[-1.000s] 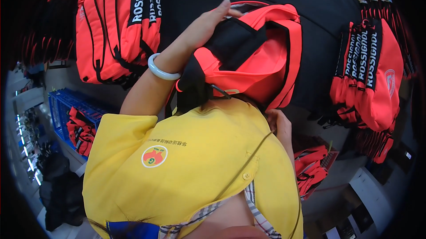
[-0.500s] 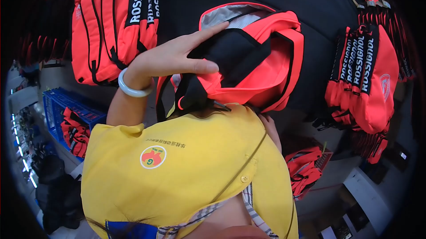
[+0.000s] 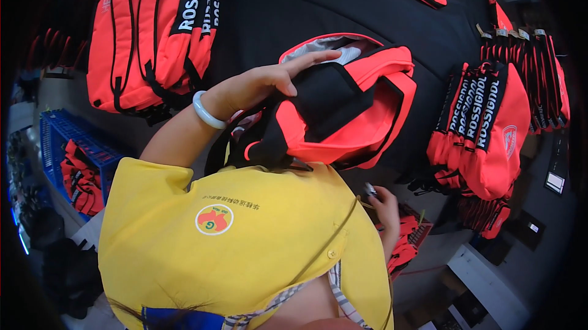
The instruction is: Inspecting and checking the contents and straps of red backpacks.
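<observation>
Left hand (image 3: 272,79): with fingers spread apart, at bag (image 3: 352,125), centre
Right hand (image 3: 386,206): with fingers closed round shiny piece (image 3: 370,188), right of centre
Bag: red-black, gaping

On my left I see stacked red backpacks (image 3: 125,39) above a blue crate (image 3: 54,145); right, red bags (image 3: 499,165).
</observation>
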{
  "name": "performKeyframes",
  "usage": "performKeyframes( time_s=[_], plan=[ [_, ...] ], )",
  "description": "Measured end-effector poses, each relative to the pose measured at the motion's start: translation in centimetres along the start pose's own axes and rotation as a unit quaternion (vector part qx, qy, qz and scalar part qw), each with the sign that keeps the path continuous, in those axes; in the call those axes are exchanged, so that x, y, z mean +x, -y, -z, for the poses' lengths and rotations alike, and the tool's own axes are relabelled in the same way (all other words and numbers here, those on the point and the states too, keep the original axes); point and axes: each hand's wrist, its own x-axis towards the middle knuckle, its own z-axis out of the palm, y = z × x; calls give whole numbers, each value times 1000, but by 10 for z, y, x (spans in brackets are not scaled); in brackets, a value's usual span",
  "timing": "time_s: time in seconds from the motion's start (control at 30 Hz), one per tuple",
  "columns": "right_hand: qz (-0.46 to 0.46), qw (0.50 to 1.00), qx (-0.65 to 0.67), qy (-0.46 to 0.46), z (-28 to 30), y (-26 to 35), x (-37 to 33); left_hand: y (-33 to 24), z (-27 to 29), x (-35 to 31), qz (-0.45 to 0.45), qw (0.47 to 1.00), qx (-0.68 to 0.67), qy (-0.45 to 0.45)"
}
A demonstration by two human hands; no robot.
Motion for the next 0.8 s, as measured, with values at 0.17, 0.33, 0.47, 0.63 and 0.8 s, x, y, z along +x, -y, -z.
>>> performKeyframes(
  time_s=[0.17,0.33,0.47,0.63,0.8],
  plan=[
    [145,945,188,-224,53,108,-47,13,5,14,-8,999,-29,-19],
    [366,890,79,-261,-2,231,-23,15,5,21,6,1000,-18,-6],
    [471,859,-1,-200,-16,287,4,16,2,17,-2,1000,-25,-4],
    [478,858,-96,-165,-16,309,10,17,3,12,4,1000,-18,-18],
    [478,851,-134,-173,-19,312,11,18,7,14,-22,999,36,-14]
  ],
)
